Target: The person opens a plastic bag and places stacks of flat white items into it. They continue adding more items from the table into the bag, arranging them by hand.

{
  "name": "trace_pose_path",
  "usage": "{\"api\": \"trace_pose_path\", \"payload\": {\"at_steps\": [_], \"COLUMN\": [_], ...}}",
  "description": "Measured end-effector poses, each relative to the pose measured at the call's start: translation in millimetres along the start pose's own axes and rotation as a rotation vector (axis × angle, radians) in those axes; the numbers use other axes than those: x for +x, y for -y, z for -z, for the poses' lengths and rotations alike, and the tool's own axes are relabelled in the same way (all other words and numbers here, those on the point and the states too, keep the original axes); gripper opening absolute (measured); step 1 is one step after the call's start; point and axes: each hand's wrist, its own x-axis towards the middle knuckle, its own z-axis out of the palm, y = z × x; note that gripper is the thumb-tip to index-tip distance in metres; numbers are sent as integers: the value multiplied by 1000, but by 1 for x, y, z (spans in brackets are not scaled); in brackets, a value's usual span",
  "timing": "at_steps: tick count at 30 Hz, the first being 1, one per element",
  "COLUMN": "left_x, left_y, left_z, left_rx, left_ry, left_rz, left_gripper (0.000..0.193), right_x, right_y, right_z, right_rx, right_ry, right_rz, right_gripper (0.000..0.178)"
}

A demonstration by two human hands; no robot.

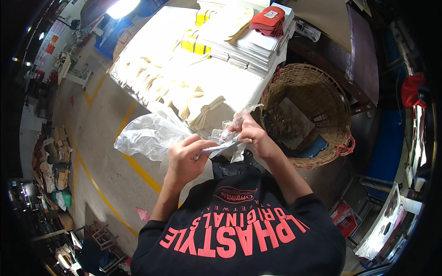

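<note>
Both my hands are in front of my chest, at the near edge of a brightly lit white table (142, 27). A clear plastic bag (149, 135) stretches between them, its wide, puffed part hanging out to the left. My left hand (185, 158) is closed on the bag and on a thin, pale, flat strip whose kind I cannot make out. My right hand (248, 133) pinches the crumpled end of the plastic. Just beyond my hands, fanned bundles of cream-coloured flat pieces (202, 112) lie along the table's edge.
Stacked white sheets (241, 60) stand at the table's far right, topped by red cut pieces (268, 20) and pale yellow ones (232, 27). Yellow-and-black packs (195, 42) lie beside them. A large wicker basket (338, 96) stands on the floor to the right. Yellow lines (142, 175) mark the floor.
</note>
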Motion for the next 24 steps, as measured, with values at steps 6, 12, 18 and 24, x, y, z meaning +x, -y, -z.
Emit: {"api": "trace_pose_path", "payload": {"at_steps": [6, 12, 18, 24], "left_x": [-4, -4, 3, 24], "left_y": [-2, -3, 3, 14], "left_z": [-2, -5, -7, -16], "left_rx": [26, -98, -552, -749], "left_ry": [27, -14, -178, 42], "left_rz": [-10, -49, 535, 687], "left_gripper": [41, 28, 28, 34], "right_x": [6, 4, 0, -2], "right_y": [6, 9, 2, 1], "right_z": [-8, -12, -11, -14], "right_rx": [-81, -5, 28, 33], "right_ry": [-24, -96, -112, -72], "right_rz": [-26, 162, 298, 370], "right_gripper": [63, 50, 46, 43]}}
